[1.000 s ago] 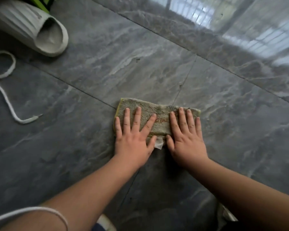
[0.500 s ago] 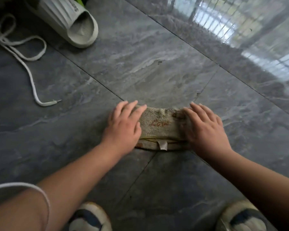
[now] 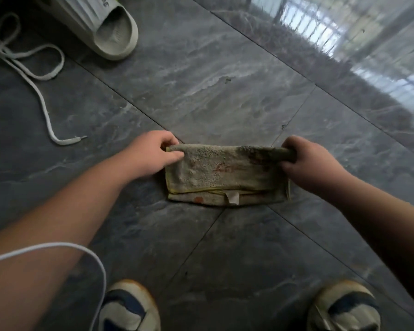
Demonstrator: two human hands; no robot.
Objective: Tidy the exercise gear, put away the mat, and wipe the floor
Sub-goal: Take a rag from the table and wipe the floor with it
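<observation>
Gray shiny floor tiles (image 3: pixel 201 75) filled the whole view, with thin dark lines between them and window light gleaming at the top right.

Both hands held one folded cloth (image 3: pixel 225 173) that lay on the tiles in the middle. The left hand (image 3: pixel 151 154) pinched the far left corner of the cloth, with the thumb on top and the fingers curled over the edge. The right hand (image 3: pixel 313 161) pinched the far right corner the same way, and that corner was bunched up into a little roll. The far edge of the cloth was lifted a bit between the two hands. The near edge stayed flat on the floor. The cloth was greenish gray and looked dirty, with a yellow trim, some red marks and a small white tag (image 3: pixel 232 197) on the near side.

Two white and blue shoes (image 3: pixel 129 309) showed at the bottom. A thin white cord (image 3: pixel 58 246) crossed over the left arm. Far off at the top left sat a pale slipper (image 3: pixel 110 25), and just beside it lay a loose white lace (image 3: pixel 41 96) in loops.
</observation>
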